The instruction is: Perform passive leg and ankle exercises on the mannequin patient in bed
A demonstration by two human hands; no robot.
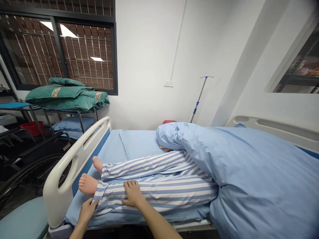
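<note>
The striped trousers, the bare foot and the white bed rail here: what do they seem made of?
The striped trousers look like soft woven cotton-type cloth: matte, with creases. The bare foot looks like moulded silicone or vinyl, as on a manikin, given its smooth, faintly shiny skin. The white bed rail looks like glossy moulded plastic, with seamless rounded curves, though it could be coated.

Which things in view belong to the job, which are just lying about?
Job: left hand pinching the cuff of the blue-and-white striped trousers; right hand flat on the shin; bare manikin foot.
Lying about: folded green blankets; black wheelchair; red plastic basin; metal IV pole.
</note>
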